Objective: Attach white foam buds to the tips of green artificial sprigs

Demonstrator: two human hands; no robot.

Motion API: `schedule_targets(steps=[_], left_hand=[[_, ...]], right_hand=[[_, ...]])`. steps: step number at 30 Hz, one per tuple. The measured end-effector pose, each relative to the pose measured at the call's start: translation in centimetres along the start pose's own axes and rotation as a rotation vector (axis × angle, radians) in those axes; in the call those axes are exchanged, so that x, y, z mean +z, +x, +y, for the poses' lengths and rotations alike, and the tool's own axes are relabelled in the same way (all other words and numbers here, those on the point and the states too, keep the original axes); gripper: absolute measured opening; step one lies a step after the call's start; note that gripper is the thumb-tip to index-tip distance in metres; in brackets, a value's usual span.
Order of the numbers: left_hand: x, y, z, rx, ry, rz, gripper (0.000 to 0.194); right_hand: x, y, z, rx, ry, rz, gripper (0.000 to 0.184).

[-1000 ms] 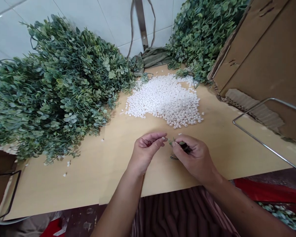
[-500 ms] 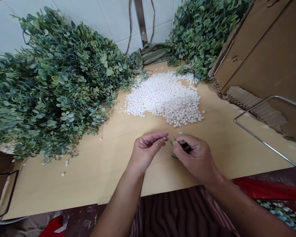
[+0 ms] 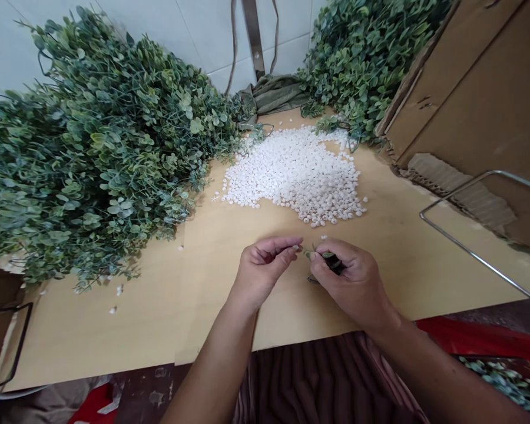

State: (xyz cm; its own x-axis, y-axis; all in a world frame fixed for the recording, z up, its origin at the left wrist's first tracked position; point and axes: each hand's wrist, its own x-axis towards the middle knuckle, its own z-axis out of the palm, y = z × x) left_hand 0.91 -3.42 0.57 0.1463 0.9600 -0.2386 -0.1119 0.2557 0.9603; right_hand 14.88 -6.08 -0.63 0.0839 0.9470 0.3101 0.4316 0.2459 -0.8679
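Observation:
Over the near middle of the board, my left hand (image 3: 261,268) is closed in a pinch, with a tiny white bead-like piece (image 3: 295,248) between thumb and forefinger. Just to its right, my right hand (image 3: 355,280) grips a thin green artificial leaf sprig (image 3: 313,254), whose tip points at the left fingertips. A dark part of what the right hand holds shows between its fingers; its full shape is hidden. Beyond both hands spreads a heap of small white pieces (image 3: 291,171). One loose white piece (image 3: 324,237) lies just above the right hand.
Bushy artificial greenery (image 3: 115,147) covers the board's left side, and another bunch (image 3: 357,65) stands at the back right. A cardboard box (image 3: 477,100) rises on the right, beside a bent metal wire frame (image 3: 463,244). A dark green cloth (image 3: 278,94) lies against the tiled wall.

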Motion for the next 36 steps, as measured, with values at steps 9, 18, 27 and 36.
schedule_targets(steps=[9, 18, 27, 36], left_hand=[[-0.06, 0.08, 0.00, 0.011, 0.007, 0.004, 0.014], [0.04, 0.11, -0.05, 0.008, -0.022, 0.004, 0.015], [0.34, -0.02, -0.05, -0.017, -0.039, -0.001, 0.015], [0.42, 0.05, -0.08, -0.015, -0.018, 0.002, 0.012]], right_hand=[[0.03, 0.01, 0.00, -0.003, -0.032, -0.010, 0.016], [-0.16, -0.01, -0.05, -0.051, -0.056, -0.070, 0.014], [-0.12, -0.03, 0.11, -0.056, -0.050, -0.058, 0.015], [-0.05, 0.00, 0.11, -0.048, -0.069, -0.060, 0.019]])
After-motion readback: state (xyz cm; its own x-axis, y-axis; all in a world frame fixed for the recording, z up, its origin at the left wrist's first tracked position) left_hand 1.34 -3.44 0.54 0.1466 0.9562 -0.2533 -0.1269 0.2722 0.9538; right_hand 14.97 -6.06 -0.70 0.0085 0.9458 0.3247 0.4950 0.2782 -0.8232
